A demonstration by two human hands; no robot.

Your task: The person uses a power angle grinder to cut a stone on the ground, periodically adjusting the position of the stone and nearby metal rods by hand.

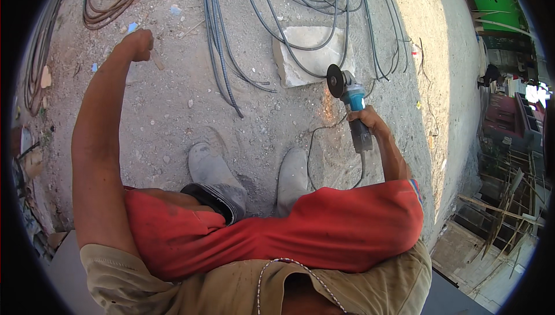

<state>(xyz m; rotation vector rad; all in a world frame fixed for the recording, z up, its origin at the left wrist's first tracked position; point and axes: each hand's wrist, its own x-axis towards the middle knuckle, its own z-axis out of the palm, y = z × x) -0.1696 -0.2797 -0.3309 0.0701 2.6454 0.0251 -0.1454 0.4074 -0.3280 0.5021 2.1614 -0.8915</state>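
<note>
My right hand grips a teal and black angle grinder by its body. Its dark disc meets or nearly meets the end of a steel rebar at the near edge of a pale stone slab. Orange sparks spray down from the disc toward the ground. A cord runs from the grinder's tail toward my legs. Off to the far left, my left hand is closed at the end of a stretched arm, over the ground by a small brown scrap. What it holds, if anything, is hidden.
Bent rebars lie ahead, with a coiled bundle at the far left. My grey boots stand on dusty, gritty ground. Red cloth covers my thighs. Thin wire and stacked wooden sticks are at the right.
</note>
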